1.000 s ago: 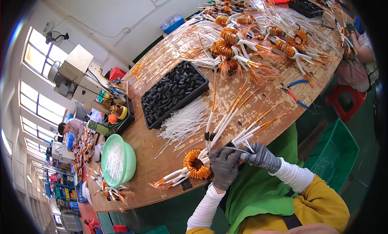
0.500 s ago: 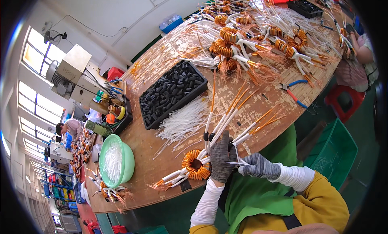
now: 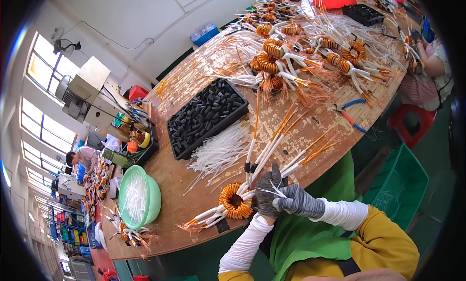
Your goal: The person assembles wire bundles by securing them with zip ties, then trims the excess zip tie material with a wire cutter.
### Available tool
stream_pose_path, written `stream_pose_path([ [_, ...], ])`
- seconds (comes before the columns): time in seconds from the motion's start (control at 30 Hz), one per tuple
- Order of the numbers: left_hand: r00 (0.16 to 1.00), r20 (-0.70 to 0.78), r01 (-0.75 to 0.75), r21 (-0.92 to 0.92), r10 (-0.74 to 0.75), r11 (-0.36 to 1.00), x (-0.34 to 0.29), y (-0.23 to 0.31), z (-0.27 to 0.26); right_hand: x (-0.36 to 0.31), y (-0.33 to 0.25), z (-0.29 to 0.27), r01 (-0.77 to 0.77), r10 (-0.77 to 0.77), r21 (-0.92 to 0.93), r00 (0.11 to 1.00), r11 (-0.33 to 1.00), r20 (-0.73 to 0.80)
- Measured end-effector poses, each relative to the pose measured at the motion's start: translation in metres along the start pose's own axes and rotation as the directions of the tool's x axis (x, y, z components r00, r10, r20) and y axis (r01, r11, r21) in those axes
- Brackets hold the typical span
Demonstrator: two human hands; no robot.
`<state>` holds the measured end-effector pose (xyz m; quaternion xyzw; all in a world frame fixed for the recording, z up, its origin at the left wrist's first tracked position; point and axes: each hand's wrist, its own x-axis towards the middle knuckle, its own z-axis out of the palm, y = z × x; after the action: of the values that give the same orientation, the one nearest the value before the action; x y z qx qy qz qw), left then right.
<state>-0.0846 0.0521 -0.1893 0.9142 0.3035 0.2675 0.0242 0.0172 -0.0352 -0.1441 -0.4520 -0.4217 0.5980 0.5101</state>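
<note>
A copper-wound ring coil [image 3: 236, 201] lies at the table's near edge, its white-sleeved wire leads [image 3: 264, 157] fanning away to orange, bare-ended tips. My left hand [image 3: 267, 196], in a dark grey glove, is closed around the base of these leads just right of the ring; its palm side is hidden. Pressed close beside it, my right hand [image 3: 300, 203], in a lighter grey glove, pinches a thin white cable tie [image 3: 273, 189] whose ends stick out across the left glove. Dark bands circle some of the leads. More leads with orange tips [image 3: 315, 150] extend to the right beyond my hands.
A black tray [image 3: 206, 116] of short black tubes stands beyond loose white ties [image 3: 221, 147]. Left is a green bowl [image 3: 141, 196] of white strips. Pliers [image 3: 350, 113] lie right, below piled coils [image 3: 269, 62]. A green crate [image 3: 398, 191] and another person [image 3: 432, 62] are at right.
My right hand has moved left and slightly down, against my left hand. The cable tie, earlier spanning the gap between them, now lies across the left glove. My left hand has shifted slightly.
</note>
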Motion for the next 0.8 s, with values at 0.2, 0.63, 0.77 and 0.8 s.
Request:
stream_pose_path([
  [0.2,0.996,-0.086,-0.006,-0.173,-0.009,0.985,-0.004,-0.008,0.009,0.015,-0.008,0.01,0.186,-0.192,-0.117,0.981,0.976,-0.038],
  [0.63,0.999,-0.01,0.041,-0.326,-0.047,0.944,0.005,-0.003,-0.012,0.029,-0.069,-0.082,0.476,-0.181,-0.838,0.829,-0.268,0.529],
  [0.77,0.999,-0.047,0.004,-0.334,-0.021,0.943,0.008,0.0,-0.016,0.034,-0.071,-0.084,0.493,-0.175,-0.7,0.74,-0.516,0.65],
  [0.8,0.997,-0.071,0.012,-0.343,-0.038,0.939,0.009,0.002,-0.019,0.038,-0.069,-0.084,0.512,-0.165,-0.691,0.73,-0.51,0.663],
])
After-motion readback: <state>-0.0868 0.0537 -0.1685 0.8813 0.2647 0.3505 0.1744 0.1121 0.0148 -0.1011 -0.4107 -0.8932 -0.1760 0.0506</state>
